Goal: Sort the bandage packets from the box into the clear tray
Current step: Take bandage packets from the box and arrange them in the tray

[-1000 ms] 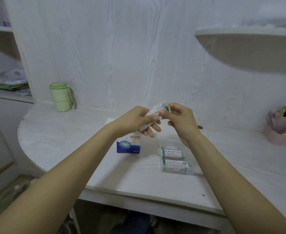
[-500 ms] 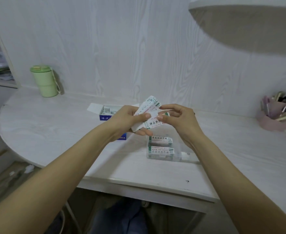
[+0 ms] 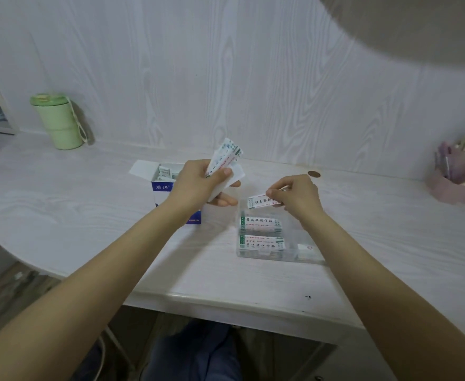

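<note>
I judge these bandage packets to be almost weightless, thin, flexible paper sleeves, a little slick against each other, so a light pinch at one short end is the grip I trust; squeezing the middle would only bend them. My right hand [image 3: 294, 198] has thumb and fingertips clamped on the right end of a single packet [image 3: 260, 201], which hangs level just above the far edge of the clear tray [image 3: 312, 258], at about twelve o'clock from the two stacks already lying inside. Those stacked packets [image 3: 261, 232] lie flat, long sides parallel, toward the tray's nine o'clock side. My left hand [image 3: 198, 185] is wrapped around a fanned bundle of packets [image 3: 224, 158], thumb pressing across the front, the upper ends splaying out toward one o'clock; a bundle like that could slide apart if I loosen my hold. Each packet is a narrow white strip with green end bands and dark printed characters, too small to read. The blue-and-white box [image 3: 162, 185] sits open at nine o'clock from the tray, partly behind my left hand, with more packets visible inside.
</note>
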`<state>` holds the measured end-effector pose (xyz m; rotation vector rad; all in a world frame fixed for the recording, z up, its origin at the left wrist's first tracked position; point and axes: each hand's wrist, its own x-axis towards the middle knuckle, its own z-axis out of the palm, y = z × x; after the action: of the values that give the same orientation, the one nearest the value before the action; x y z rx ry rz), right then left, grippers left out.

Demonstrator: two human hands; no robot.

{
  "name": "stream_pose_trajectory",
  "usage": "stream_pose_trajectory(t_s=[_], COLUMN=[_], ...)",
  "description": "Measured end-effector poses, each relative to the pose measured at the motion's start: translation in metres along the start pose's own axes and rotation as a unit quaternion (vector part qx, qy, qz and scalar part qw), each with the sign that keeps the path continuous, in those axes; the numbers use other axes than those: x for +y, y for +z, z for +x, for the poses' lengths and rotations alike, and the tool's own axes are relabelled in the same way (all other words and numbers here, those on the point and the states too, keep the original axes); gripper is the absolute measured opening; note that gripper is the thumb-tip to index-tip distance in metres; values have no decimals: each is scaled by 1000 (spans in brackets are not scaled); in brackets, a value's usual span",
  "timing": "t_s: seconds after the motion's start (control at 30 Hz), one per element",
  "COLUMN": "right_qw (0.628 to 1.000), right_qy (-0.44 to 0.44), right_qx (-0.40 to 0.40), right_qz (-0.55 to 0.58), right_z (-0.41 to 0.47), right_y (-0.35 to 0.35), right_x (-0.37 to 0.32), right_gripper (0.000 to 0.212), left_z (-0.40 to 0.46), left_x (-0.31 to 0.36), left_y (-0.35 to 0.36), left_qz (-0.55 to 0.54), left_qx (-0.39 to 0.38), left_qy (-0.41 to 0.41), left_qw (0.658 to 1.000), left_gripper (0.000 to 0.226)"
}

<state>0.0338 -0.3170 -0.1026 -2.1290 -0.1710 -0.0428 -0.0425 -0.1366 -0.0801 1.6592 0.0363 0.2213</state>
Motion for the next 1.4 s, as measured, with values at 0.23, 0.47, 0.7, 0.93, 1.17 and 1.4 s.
stream_pose_trajectory(t_s=[0.23, 0.47, 0.7, 0.93, 1.17, 1.4], right_qw=[964, 921, 906, 927, 892, 896], right_qy=[8, 0, -22, 41, 84, 94], right_qx=[-15, -28, -12, -24, -99, -120], right_qz=[-267, -390, -422, -372, -434, -418], right_z=[3, 12, 13, 19, 18, 17], right_y=[22, 31, 32, 6, 14, 14], right_x=[-8, -13, -11, -17, -24, -27], right_gripper=[7, 16, 25, 24, 23, 27], left_z=[1, 2, 1, 1, 1, -1], left_x=[-2, -4, -5, -1, -1, 0], left_y=[0, -6, -3, -4, -1, -1], left_qz=[-19, -17, -22, -24, -20, -20], left_qx=[-47, -47, -60, -61, -75, -75], left_qy=[0, 1, 7, 10, 18, 16], left_qw=[999, 999, 998, 998, 997, 997], left_gripper=[15, 18, 12, 17, 12, 9])
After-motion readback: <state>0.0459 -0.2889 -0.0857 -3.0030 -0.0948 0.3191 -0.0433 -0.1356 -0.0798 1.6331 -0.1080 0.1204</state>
